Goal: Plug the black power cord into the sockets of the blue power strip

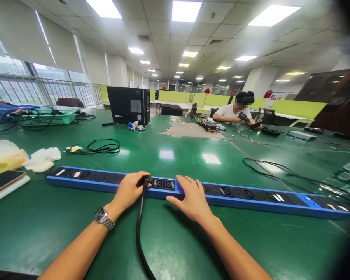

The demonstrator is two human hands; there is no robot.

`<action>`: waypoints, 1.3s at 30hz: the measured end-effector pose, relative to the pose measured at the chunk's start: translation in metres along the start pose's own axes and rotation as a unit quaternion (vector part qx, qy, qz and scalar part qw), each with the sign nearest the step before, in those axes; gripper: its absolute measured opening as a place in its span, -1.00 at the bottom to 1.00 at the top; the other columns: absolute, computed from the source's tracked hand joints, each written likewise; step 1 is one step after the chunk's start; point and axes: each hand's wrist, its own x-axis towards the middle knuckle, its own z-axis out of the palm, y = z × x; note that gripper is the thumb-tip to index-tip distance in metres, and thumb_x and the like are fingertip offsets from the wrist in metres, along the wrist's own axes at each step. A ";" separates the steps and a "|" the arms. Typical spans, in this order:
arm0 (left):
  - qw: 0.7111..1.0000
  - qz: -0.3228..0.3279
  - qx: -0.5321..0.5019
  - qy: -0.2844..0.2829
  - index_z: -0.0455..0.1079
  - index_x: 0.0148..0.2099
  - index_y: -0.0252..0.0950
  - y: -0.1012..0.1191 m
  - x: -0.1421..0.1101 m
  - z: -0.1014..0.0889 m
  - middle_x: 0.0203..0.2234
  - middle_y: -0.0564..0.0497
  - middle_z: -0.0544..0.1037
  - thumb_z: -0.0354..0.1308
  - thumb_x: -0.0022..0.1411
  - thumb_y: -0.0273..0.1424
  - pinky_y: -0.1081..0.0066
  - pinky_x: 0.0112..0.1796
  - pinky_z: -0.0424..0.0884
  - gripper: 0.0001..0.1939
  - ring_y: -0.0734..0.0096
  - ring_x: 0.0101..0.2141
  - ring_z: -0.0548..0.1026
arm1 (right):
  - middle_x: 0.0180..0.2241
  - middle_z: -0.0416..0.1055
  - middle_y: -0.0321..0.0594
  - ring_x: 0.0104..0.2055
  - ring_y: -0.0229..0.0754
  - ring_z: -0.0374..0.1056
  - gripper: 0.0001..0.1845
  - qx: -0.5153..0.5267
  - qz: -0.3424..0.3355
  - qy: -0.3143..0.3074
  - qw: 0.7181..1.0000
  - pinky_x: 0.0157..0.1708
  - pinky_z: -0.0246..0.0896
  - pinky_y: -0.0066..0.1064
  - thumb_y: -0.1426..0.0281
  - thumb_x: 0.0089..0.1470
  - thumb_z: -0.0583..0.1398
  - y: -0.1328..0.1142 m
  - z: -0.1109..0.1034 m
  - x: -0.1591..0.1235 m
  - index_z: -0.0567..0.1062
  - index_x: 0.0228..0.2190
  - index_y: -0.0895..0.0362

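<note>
A long blue and black power strip (251,196) lies across the green table (175,241) in front of me. My left hand (130,189), with a metal watch on the wrist, is closed round a black plug (146,180) pushed against a socket near the strip's middle. The plug's black cable (139,233) runs down towards me. My right hand (192,198) lies flat with fingers stretched out on top of the strip, just right of the plug.
At the left edge lie a phone (2,182), a yellow tissue pack (4,159) and crumpled white tissue (42,158). A coiled black cable (103,147), a green basket (46,116) and a black computer case (128,105) sit farther back. Another person (236,111) works at the far right, near loose cables (280,171).
</note>
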 end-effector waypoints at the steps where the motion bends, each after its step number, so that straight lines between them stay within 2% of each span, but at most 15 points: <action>1: 1.000 0.004 0.017 -0.005 0.43 -0.07 -0.22 0.001 0.001 0.002 -0.19 -0.06 0.60 0.21 0.19 -0.27 0.22 -0.11 0.38 -0.73 0.17 -0.17 0.52 | 0.19 0.27 -0.06 0.27 0.12 0.06 -0.23 0.018 -0.018 0.001 1.000 0.26 -0.18 0.09 0.07 0.00 0.25 -0.005 0.002 0.003 0.28 0.17 0.15; 3: 0.999 0.011 0.034 -0.011 0.42 -0.03 -0.22 0.002 0.001 0.003 -0.14 -0.08 0.59 0.22 0.18 -0.29 0.17 -0.06 0.35 -0.70 0.14 -0.12 0.51 | 0.17 0.30 -0.06 0.23 0.09 0.11 -0.31 0.050 -0.052 0.008 0.997 0.22 -0.05 0.01 0.15 0.04 0.24 -0.018 0.008 0.011 0.30 0.16 0.15; 4: 0.999 0.016 0.037 -0.014 0.38 0.04 -0.22 0.002 0.000 0.002 -0.11 -0.09 0.58 0.23 0.17 -0.30 0.15 -0.03 0.33 -0.62 0.14 -0.10 0.50 | 0.15 0.32 -0.05 0.21 0.06 0.14 -0.34 0.063 -0.070 0.012 0.996 0.20 0.00 -0.03 0.19 0.05 0.24 -0.025 0.011 0.016 0.30 0.15 0.15; 8: 0.998 0.028 0.041 -0.033 -0.04 0.36 -0.21 -0.001 -0.006 -0.002 0.01 -0.11 0.52 0.31 0.03 -0.38 0.10 0.05 0.28 -0.09 0.12 -0.02 0.45 | 0.05 0.43 -0.14 0.06 -0.02 0.27 -0.47 0.089 -0.152 -0.004 0.984 0.07 0.15 -0.12 0.34 0.05 0.22 -0.059 0.025 0.038 0.37 0.08 0.07; 10: 0.999 0.017 0.038 -0.032 -0.15 0.39 -0.20 -0.002 -0.008 -0.002 0.02 -0.12 0.51 0.32 -0.01 -0.42 0.12 0.01 0.34 0.01 0.11 -0.02 0.46 | -0.07 0.50 -0.22 -0.04 -0.07 0.33 -0.59 0.090 -0.178 -0.001 0.980 0.01 0.18 -0.16 0.41 0.07 0.18 -0.071 0.025 0.046 0.44 0.00 0.01; 11: 0.999 0.011 0.036 -0.029 -0.16 0.40 -0.20 -0.002 -0.009 -0.002 0.01 -0.12 0.51 0.32 -0.01 -0.41 0.13 -0.01 0.36 0.02 0.10 -0.02 0.47 | -0.10 0.52 -0.24 -0.07 -0.09 0.34 -0.62 0.093 -0.181 0.019 0.979 0.00 0.18 -0.18 0.43 0.08 0.16 -0.074 0.022 0.047 0.46 -0.03 0.00; 13: 0.999 0.002 0.033 -0.029 -0.16 0.40 -0.20 -0.002 -0.008 -0.002 0.00 -0.13 0.52 0.34 -0.01 -0.37 0.13 0.00 0.35 0.03 0.08 -0.01 0.47 | -0.09 0.51 -0.21 -0.07 -0.10 0.34 -0.65 0.110 -0.167 0.095 0.975 0.00 0.16 -0.20 0.41 0.11 0.13 -0.067 0.010 0.047 0.46 -0.04 0.02; 15: 0.999 -0.008 0.034 -0.033 -0.16 0.40 -0.20 -0.001 -0.007 -0.001 0.02 -0.14 0.52 0.37 -0.02 -0.33 0.10 0.05 0.31 0.06 0.07 0.03 0.44 | -0.07 0.49 -0.16 -0.05 -0.08 0.34 -0.64 0.137 -0.137 0.169 0.966 0.00 0.16 -0.22 0.32 0.14 0.13 -0.047 -0.004 0.042 0.44 -0.01 0.05; 16: 0.999 -0.015 0.036 -0.034 -0.16 0.40 -0.20 0.000 -0.007 -0.001 0.02 -0.14 0.52 0.38 -0.03 -0.32 0.09 0.06 0.30 0.07 0.06 0.04 0.43 | -0.09 0.50 -0.15 -0.06 -0.06 0.35 -0.63 0.147 -0.121 0.181 0.965 -0.02 0.18 -0.22 0.27 0.15 0.14 -0.034 -0.010 0.039 0.44 -0.01 0.06; 19: 0.998 -0.034 0.043 -0.028 -0.13 0.39 -0.19 0.004 -0.006 0.000 0.01 -0.12 0.53 0.39 -0.03 -0.30 0.06 0.06 0.29 0.05 0.05 0.04 0.42 | -0.19 0.52 -0.14 -0.15 -0.07 0.38 -0.61 0.165 -0.064 0.146 0.973 -0.11 0.25 -0.24 0.18 0.13 0.13 0.008 -0.018 0.026 0.46 -0.05 0.07; 22: 0.998 -0.042 0.041 -0.020 -0.07 0.37 -0.17 0.006 -0.005 0.001 0.00 -0.10 0.54 0.38 -0.01 -0.31 0.05 0.05 0.30 0.00 0.05 0.03 0.44 | -0.22 0.51 -0.16 -0.20 -0.09 0.39 -0.62 0.142 -0.037 0.090 0.985 -0.17 0.28 -0.26 0.16 0.14 0.11 0.031 -0.011 0.014 0.47 -0.07 0.06; 25: 0.998 -0.061 0.015 -0.017 -0.01 0.35 -0.18 0.008 -0.003 0.001 -0.01 -0.12 0.55 0.36 0.02 -0.32 0.03 0.06 0.30 -0.07 0.05 0.02 0.45 | -0.21 0.51 -0.16 -0.17 -0.09 0.39 -0.64 0.112 -0.057 0.088 0.988 -0.15 0.28 -0.27 0.20 0.15 0.11 0.032 -0.003 0.009 0.47 -0.07 0.05; 28: 0.996 -0.078 -0.046 -0.005 0.03 0.33 -0.20 0.018 0.001 0.004 -0.04 -0.13 0.56 0.32 0.07 -0.30 0.05 0.06 0.31 -0.16 0.08 0.00 0.48 | -0.18 0.52 -0.16 -0.14 -0.08 0.38 -0.66 0.088 -0.092 0.077 0.989 -0.14 0.26 -0.27 0.24 0.14 0.13 0.028 -0.005 0.011 0.46 -0.06 0.04; 34: 0.994 0.004 -0.107 -0.038 0.27 0.19 -0.20 0.053 0.012 0.033 -0.03 -0.11 0.54 0.32 0.05 -0.38 0.11 0.06 0.33 -0.36 0.13 -0.02 0.48 | -0.20 0.52 -0.17 -0.17 -0.11 0.38 -0.66 0.123 -0.103 0.054 0.986 -0.13 0.27 -0.27 0.25 0.14 0.14 0.038 -0.010 0.013 0.45 -0.05 0.04; 39: 0.991 0.021 -0.129 -0.022 0.28 0.18 -0.20 0.063 0.021 0.051 -0.03 -0.07 0.53 0.14 0.13 -0.50 0.13 0.07 0.32 -0.47 0.19 -0.02 0.47 | -0.15 0.48 -0.14 -0.11 -0.09 0.35 -0.65 0.114 -0.072 0.048 0.990 -0.05 0.23 -0.21 0.26 0.14 0.16 0.035 -0.005 0.010 0.45 -0.03 0.03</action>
